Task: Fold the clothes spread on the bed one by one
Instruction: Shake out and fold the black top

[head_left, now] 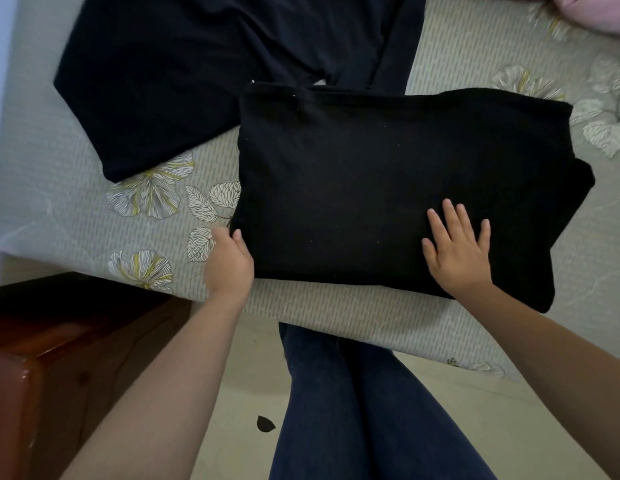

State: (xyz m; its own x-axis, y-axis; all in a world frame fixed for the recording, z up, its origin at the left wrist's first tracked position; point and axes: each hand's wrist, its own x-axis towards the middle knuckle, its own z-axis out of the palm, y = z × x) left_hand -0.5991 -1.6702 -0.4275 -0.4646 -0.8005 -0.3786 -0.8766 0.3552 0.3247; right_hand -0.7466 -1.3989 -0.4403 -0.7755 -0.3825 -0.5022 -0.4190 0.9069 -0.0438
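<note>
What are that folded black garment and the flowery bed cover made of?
The folded black garment looks like a soft, matte knit, perhaps fleece or cotton: slightly fuzzy, dotted with pale lint. The bed cover seems a thin quilted woven fabric, with fine stitched ribbing and printed flowers. Exact fibres cannot be told.

The folded garment [388, 188] lies on the bed [52, 188] before me. An unfolded garment [184, 71] lies behind it, leftward. My right hand [457, 251] rests on the folded one.

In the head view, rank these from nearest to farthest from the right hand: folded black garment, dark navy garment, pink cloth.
1. Folded black garment: under the right hand, touching.
2. Dark navy garment: spread out, upper left.
3. Pink cloth: top right corner of the bed.
</note>
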